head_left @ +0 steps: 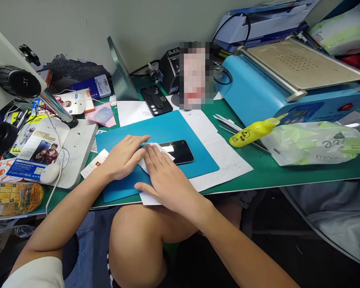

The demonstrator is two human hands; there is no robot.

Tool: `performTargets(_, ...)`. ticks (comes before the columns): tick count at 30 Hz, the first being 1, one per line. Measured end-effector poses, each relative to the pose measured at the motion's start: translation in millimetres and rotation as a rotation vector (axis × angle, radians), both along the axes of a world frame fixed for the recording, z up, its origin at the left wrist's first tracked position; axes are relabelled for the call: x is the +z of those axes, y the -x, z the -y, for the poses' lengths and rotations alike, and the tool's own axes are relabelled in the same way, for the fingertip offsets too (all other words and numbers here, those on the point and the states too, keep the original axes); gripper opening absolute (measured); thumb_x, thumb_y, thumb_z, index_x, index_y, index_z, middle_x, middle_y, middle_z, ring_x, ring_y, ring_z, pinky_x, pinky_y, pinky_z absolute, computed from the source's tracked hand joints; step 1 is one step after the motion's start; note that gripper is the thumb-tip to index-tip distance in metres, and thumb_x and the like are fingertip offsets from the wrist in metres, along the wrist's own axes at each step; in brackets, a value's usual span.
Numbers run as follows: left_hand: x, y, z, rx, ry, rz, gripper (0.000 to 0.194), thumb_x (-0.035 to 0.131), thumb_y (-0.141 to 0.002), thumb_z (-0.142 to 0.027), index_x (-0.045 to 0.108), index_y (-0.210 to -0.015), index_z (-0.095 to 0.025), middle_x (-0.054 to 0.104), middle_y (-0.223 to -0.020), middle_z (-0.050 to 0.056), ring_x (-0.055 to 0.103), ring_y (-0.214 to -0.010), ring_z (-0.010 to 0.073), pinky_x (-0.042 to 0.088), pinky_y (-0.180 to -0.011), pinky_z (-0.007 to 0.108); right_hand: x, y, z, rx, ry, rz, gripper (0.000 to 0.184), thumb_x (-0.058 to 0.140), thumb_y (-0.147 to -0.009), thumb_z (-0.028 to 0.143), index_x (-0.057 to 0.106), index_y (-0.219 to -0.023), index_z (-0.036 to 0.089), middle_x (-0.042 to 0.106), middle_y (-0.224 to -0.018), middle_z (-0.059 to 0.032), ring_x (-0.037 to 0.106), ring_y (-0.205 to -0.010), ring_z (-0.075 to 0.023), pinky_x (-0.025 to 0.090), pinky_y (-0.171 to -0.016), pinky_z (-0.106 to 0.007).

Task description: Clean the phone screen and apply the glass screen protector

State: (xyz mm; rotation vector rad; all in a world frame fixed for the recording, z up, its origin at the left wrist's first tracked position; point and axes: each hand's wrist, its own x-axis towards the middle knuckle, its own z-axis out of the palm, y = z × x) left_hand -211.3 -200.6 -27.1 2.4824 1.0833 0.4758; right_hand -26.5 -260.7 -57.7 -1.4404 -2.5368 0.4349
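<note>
A black smartphone (181, 152) lies screen up on a blue work mat (195, 124), its left part hidden by a white tissue (165, 149) and my hands. My right hand (165, 174) presses flat on the tissue over the phone, fingers stretched forward and thumb apart. At the phone's left end is my left hand (124, 156), palm down, with a ring on one finger. Its fingers are stretched out and its thumb is near the tissue; whether it touches the phone is hidden.
Left stand a microscope-like stand (85, 144) and an orange-yellow bottle (16, 198). Behind the mat lies a dark phone case (156, 100). On the right are a yellow squeeze bottle (253, 132), a tissue pack (315, 144) and a blue heating plate machine (255, 88).
</note>
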Motion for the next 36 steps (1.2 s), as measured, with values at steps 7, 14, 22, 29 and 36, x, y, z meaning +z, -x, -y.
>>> performTargets(7, -0.4, 3, -2, -0.007, 0.01, -0.011, 0.053, 0.033, -0.104, -0.034, 0.047, -0.153, -0.016, 0.062, -0.148, 0.013, 0.057, -0.131, 0.0304, 0.045, -0.113, 0.049, -11.1, -19, -1, 0.01, -0.068, -0.017, 0.102, 0.034, -0.102, 0.073, 0.025, -0.163, -0.007, 0.016, -0.172, -0.0284, 0.015, -0.164, -0.037, 0.023, -0.132, -0.057)
performTargets(14, 1.1, 0, -1, -0.036, -0.047, -0.147, 0.077, 0.055, -0.099, -0.06, 0.044, -0.156, -0.01, 0.06, -0.149, 0.021, 0.058, -0.128, 0.0386, 0.047, -0.11, 0.053, -18.6, -67, -2, -0.061, -0.093, 0.059, 0.101, 0.024, -0.103, 0.073, 0.025, -0.163, -0.007, 0.016, -0.173, -0.0287, 0.016, -0.164, -0.0381, 0.026, -0.13, -0.06)
performTargets(22, -4.1, 2, -4, -0.111, -0.109, -0.211, 0.104, 0.07, -0.086, -0.076, 0.037, -0.16, -0.011, 0.051, -0.157, 0.023, 0.055, -0.132, 0.0409, 0.046, -0.112, 0.055, -26.0, -84, 18, -0.109, -0.183, 0.12, 0.098, 0.026, -0.104, 0.07, 0.012, -0.167, -0.003, 0.019, -0.173, -0.0304, 0.017, -0.163, -0.0395, 0.027, -0.127, -0.066)
performTargets(29, -3.2, 1, -4, -0.115, -0.112, -0.24, 0.089, 0.074, -0.09, -0.057, 0.037, -0.159, -0.014, 0.06, -0.144, 0.019, 0.058, -0.121, 0.0362, 0.048, -0.106, 0.05, -14.5, -80, 1, -0.139, -0.065, 0.161, 0.099, 0.02, -0.104, 0.071, 0.016, -0.165, -0.007, 0.015, -0.173, -0.0306, 0.014, -0.164, -0.0405, 0.022, -0.129, -0.066)
performTargets(36, -2.5, 0, -4, -0.097, -0.086, -0.248, 0.084, 0.072, -0.092, -0.051, 0.038, -0.158, -0.013, 0.062, -0.142, 0.018, 0.059, -0.119, 0.0354, 0.048, -0.103, 0.049, -19.3, -80, 29, -0.164, -0.137, 0.162, 0.099, 0.025, -0.103, 0.072, 0.015, -0.167, -0.003, 0.018, -0.174, -0.0281, 0.015, -0.164, -0.0376, 0.026, -0.128, -0.065)
